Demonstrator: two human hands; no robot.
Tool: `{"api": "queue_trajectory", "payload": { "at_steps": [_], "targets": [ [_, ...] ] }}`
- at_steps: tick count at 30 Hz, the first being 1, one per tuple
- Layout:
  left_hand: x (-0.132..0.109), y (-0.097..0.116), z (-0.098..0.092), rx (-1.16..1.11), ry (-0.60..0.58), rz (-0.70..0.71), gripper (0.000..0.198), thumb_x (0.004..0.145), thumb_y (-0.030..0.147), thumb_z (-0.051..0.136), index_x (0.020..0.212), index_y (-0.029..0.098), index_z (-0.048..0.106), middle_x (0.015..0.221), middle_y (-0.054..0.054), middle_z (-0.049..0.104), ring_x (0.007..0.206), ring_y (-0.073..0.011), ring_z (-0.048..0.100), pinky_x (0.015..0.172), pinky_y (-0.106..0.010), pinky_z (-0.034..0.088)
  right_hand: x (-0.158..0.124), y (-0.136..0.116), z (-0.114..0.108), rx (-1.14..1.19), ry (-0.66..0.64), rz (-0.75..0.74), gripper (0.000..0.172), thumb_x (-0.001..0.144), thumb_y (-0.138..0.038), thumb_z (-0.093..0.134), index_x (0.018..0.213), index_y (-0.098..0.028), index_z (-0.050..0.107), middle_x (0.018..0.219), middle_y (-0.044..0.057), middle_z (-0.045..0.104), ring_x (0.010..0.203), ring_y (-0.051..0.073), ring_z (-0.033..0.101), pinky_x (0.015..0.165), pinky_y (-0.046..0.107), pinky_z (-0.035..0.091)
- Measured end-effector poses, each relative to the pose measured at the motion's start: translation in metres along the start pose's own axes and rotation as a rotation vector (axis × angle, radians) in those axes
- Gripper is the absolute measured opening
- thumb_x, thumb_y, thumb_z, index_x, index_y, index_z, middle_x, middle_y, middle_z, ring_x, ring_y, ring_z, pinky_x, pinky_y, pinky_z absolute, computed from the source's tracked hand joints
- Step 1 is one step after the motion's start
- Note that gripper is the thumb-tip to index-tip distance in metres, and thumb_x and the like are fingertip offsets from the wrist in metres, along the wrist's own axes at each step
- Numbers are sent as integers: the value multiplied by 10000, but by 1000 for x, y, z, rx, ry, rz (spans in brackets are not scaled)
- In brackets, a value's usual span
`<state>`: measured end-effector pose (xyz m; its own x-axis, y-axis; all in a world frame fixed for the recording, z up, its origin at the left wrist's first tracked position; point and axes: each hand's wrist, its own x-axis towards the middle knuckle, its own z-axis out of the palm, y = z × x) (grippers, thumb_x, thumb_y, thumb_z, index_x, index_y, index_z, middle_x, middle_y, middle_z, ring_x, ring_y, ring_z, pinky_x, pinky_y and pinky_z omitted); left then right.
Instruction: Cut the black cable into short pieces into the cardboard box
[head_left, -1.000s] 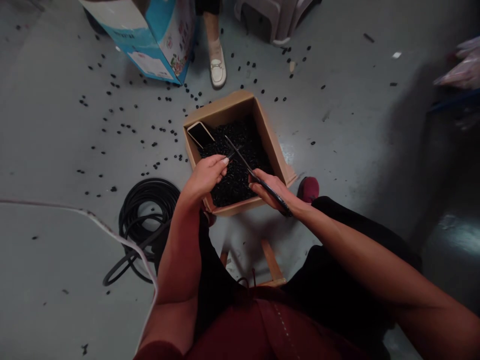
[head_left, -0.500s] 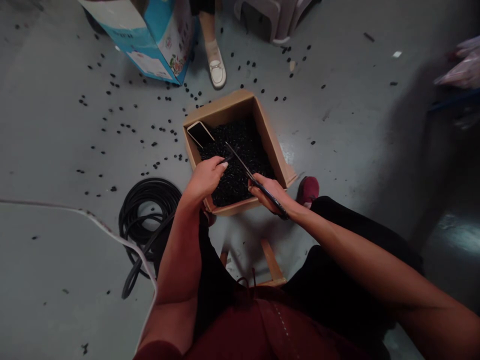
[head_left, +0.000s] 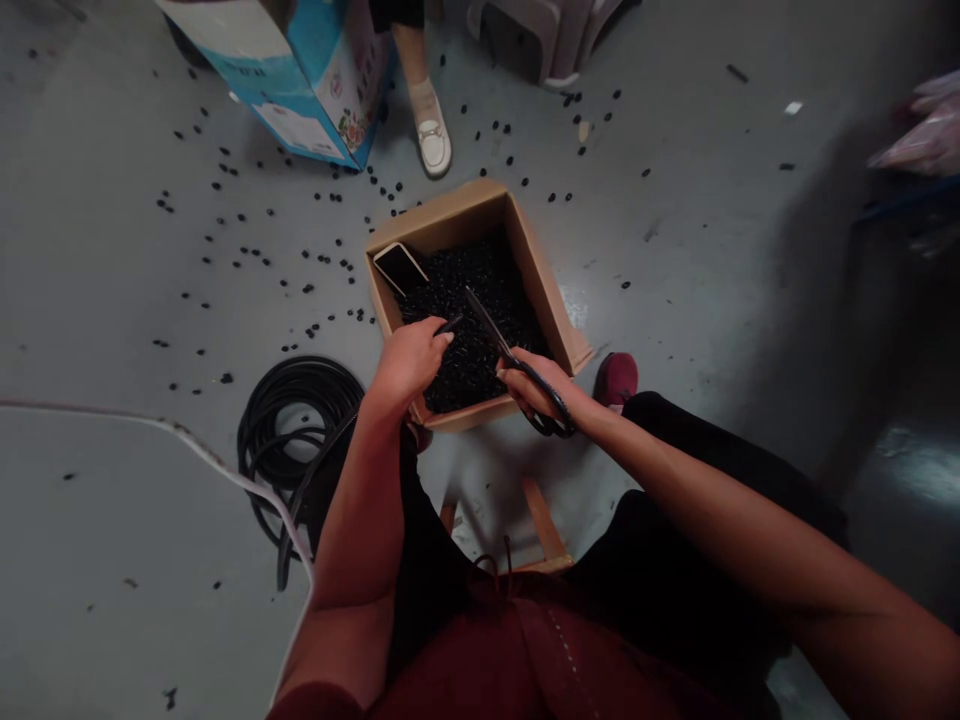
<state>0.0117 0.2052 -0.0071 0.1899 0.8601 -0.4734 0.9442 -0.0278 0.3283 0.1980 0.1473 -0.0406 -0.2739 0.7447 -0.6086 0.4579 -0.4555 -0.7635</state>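
Note:
A cardboard box (head_left: 551,300) sits on the floor in front of me, filled with small black pieces (head_left: 480,300). A phone (head_left: 400,268) leans in its far left corner. My left hand (head_left: 409,362) is closed on the end of a black tube (head_left: 448,325) that runs back to a coil (head_left: 296,425) on the floor. My right hand (head_left: 536,388) grips black scissors (head_left: 510,355), blades pointing up over the box, just right of the tube end.
Black pieces lie scattered over the grey floor (head_left: 112,250). A blue and white carton (head_left: 300,70) and another person's white shoe (head_left: 435,140) are beyond the box. A white cable (head_left: 225,470) crosses the left side. A grey stool (head_left: 547,40) stands at the top.
The scissors have swung from lying flat over the box toward a steeper angle, nearer my right hand. My left hand drew back slightly with the tube, and the tube's loose loop shifted on the floor.

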Motion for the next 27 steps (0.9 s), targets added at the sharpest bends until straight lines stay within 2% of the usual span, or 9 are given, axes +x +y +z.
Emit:
{"api": "queue_trajectory", "payload": {
  "at_steps": [3,7,14,19,27],
  "targets": [
    [0,1,-3,-19,-6,22,410,935,282,345,1190,119,621,1154,-119,672,1057,-238,609,928,-330,443,3,2,-2,49,11,8,158,860,-266,426,997,-206,475,624,-43,522,472,105,497,471,214,404],
    [2,-4,-3,-45,4,60,433,930,241,296,1206,114,605,1073,-111,689,996,-219,622,913,-330,457,8,3,-5,1,16,48,257,876,-287,443,1115,-197,473,758,8,589,575,124,558,537,236,437],
    [3,-13,-2,-107,61,65,421,919,259,335,1232,134,589,1116,-95,681,1031,-212,608,944,-337,445,2,3,-10,-145,-39,-75,476,847,-513,534,1181,-176,490,949,84,653,819,207,606,704,303,455],
    [1,-7,-6,-193,70,16,385,904,272,376,1180,145,612,1002,-76,708,934,-197,627,892,-323,461,-3,0,-9,-145,-116,-93,493,852,-544,521,1184,-180,493,1013,101,656,891,231,602,763,327,445],
    [-2,2,-10,-265,28,-34,346,891,291,408,1100,151,646,921,-64,713,842,-175,625,812,-291,475,-3,-3,-9,-164,-126,-105,492,864,-539,503,1192,-173,509,1041,107,647,917,230,594,769,320,437]
  ]
}}
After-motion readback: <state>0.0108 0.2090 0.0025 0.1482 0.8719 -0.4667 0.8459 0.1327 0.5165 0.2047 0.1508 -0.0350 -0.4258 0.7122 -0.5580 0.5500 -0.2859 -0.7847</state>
